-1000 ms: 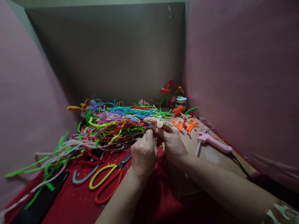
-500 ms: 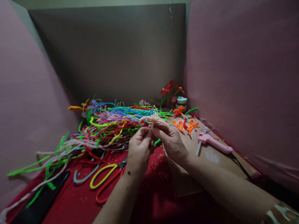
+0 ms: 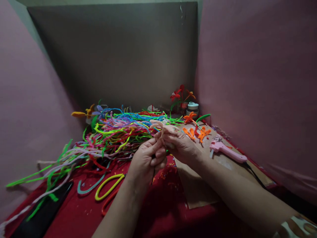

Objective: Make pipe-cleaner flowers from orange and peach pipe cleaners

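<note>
Between my two hands is a pale peach pipe cleaner [image 3: 157,123], bent into loops at its top. My left hand [image 3: 150,157] pinches its lower end between thumb and fingers. From the right side, my right hand [image 3: 182,144] grips the same piece close to the loops. Both hands are raised over the table's front middle, fingertips nearly touching. Behind them spreads a large heap of colourful pipe cleaners [image 3: 123,129]. Scissors with one yellow and one red handle [image 3: 109,186] lie left of my left forearm, which hides their blades.
A brown board [image 3: 198,188] at right carries orange pipe-cleaner flowers [image 3: 203,134] and a pink glue gun [image 3: 229,152] with a cord. Behind stand a jar with a pale lid [image 3: 192,109] and red flowers [image 3: 175,96]. A black flat object [image 3: 44,211] lies on the red cloth [image 3: 81,215].
My left hand has shifted slightly left and down, its fingers regripping lower on the pipe cleaner. The peach loops now show more clearly above my fingertips.
</note>
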{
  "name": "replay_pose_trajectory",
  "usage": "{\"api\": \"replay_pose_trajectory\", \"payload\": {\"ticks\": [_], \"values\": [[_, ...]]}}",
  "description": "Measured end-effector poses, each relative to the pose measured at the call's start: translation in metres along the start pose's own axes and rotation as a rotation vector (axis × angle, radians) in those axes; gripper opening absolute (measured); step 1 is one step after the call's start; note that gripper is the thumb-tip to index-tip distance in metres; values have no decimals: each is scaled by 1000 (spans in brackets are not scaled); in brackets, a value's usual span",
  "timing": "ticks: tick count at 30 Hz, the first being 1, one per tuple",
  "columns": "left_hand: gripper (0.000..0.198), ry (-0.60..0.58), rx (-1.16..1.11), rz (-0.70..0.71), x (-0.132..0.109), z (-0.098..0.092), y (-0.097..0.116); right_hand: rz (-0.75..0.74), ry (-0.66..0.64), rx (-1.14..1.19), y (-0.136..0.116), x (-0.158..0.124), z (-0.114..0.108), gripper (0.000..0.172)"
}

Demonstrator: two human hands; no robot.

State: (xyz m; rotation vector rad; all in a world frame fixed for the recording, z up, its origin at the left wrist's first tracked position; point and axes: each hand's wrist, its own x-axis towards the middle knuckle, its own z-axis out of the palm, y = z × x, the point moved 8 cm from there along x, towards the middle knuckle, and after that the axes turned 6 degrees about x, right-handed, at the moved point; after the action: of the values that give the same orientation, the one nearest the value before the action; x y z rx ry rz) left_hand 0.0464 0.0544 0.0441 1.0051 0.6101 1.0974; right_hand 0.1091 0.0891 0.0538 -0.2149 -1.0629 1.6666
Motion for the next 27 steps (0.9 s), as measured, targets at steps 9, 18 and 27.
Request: {"api": "replay_pose_trajectory", "payload": {"ticks": [9, 18, 27], "values": [[22, 51, 298, 25, 2, -11, 2, -97, 81, -117, 0, -2, -8, 13], [18, 563, 1717, 520, -7, -3, 23, -158, 244, -184, 0, -3, -23, 11], [17, 533, 1423, 555, -4, -14, 31, -182, 112, -268, 2, -3, -12, 26]]}}
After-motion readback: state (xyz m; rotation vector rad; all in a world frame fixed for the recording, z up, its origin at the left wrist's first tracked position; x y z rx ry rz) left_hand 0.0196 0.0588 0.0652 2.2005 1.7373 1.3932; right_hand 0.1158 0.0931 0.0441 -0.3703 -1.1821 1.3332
